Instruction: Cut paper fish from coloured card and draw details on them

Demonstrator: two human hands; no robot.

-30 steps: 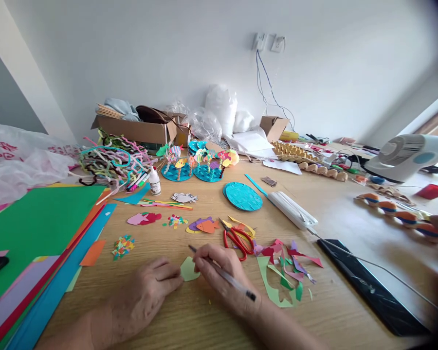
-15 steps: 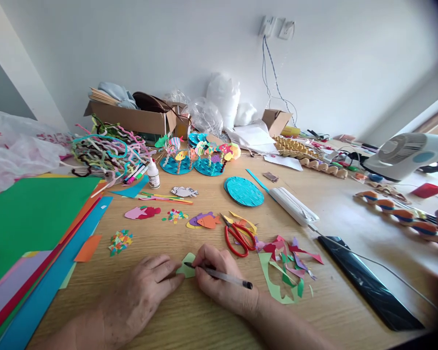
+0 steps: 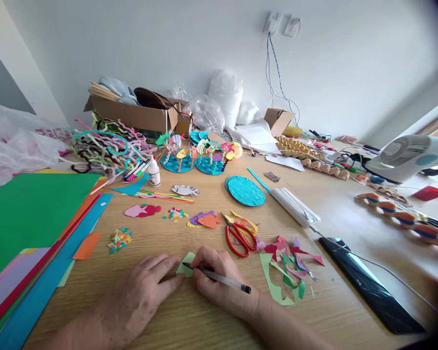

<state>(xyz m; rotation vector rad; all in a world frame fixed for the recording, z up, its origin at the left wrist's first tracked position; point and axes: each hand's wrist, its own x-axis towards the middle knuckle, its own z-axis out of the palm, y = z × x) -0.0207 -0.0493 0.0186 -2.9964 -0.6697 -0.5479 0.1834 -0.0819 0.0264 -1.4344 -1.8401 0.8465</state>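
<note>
My right hand [image 3: 221, 282] grips a pen [image 3: 222, 278] with a clear barrel and dark ends. Its tip rests on a small light green paper cutout [image 3: 185, 267], partly covered by my fingers. My left hand [image 3: 142, 287] lies flat on the table, fingertips holding down the cutout's left edge. Just beyond are orange [image 3: 209, 220] and purple paper fish and red-handled scissors [image 3: 240, 236]. Pink and red paper fish [image 3: 142, 210] lie farther left, close to small piles of paper bits [image 3: 120, 240].
Coloured paper sheets [image 3: 40, 209] are stacked at left. Paper scraps [image 3: 286, 272] and a black phone-like slab [image 3: 372, 287] lie at right. Farther back are a glue bottle [image 3: 154, 172], blue discs [image 3: 245, 190], a white power strip [image 3: 295, 206] and a fan [image 3: 405, 153].
The pen tip has shifted slightly left on the green cutout. My left hand stays in place. The camera view has moved a little.
</note>
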